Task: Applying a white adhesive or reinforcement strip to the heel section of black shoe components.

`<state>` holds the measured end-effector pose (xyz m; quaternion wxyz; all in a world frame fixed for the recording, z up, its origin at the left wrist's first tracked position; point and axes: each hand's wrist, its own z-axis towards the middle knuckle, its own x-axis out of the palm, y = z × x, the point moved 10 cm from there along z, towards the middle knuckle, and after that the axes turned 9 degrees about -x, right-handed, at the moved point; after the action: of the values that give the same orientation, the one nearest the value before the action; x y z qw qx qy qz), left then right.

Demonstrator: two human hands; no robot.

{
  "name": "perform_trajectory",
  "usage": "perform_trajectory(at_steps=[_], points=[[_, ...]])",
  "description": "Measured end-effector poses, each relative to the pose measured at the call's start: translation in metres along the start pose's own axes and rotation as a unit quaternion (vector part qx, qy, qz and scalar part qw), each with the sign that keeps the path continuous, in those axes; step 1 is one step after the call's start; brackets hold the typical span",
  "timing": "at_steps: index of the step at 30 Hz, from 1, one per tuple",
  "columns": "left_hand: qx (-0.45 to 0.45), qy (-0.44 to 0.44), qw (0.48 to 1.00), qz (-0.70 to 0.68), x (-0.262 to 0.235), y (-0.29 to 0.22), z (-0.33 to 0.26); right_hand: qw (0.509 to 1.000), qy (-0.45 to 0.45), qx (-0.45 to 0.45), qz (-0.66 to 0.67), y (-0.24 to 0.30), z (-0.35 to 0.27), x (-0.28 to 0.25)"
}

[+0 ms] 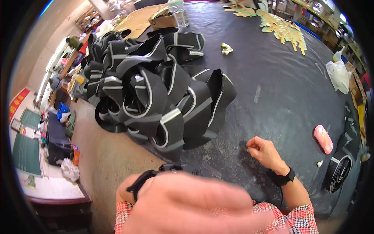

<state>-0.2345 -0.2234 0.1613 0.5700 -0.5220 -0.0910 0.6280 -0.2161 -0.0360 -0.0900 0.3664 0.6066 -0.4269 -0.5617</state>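
My left hand [191,202] is very close to the view, large and blurred, with its fingers stretched out toward the right. No object shows in it, and it hides part of the near table edge. My right hand [261,151] is at the near part of the black-covered table [269,113], its fingers curled in and closed. Nothing can be seen in them. Left of it lies a big heap of black padded fabric pieces [156,84], curved into loops and edged with light grey piping. A black band [281,177] is around my right wrist.
A pink oblong case [323,139] and a black roll of strapping [339,173] lie at the right. Farther back are a white plastic bag [338,76], beige cut-outs [281,29], a crumpled scrap [226,48] and a clear jar [179,13]. Floor shows at the left.
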Motion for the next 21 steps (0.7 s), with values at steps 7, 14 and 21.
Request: perform_trajectory(at_steps=[7,14,21], points=[[-0.042,-0.135,0.986,0.086,0.134,0.175,0.072,0.998,0.001,0.001,-0.069,-0.022,-0.002,0.006],[-0.227,0.127,0.861,-0.436,0.228,0.189,0.102,0.989,-0.011,0.001,0.15,-0.043,-0.019,0.0],[-0.126,0.417,0.819,-0.374,0.26,0.037,0.012,0.763,-0.065,-0.12,0.631,-0.012,-0.086,-0.09]])
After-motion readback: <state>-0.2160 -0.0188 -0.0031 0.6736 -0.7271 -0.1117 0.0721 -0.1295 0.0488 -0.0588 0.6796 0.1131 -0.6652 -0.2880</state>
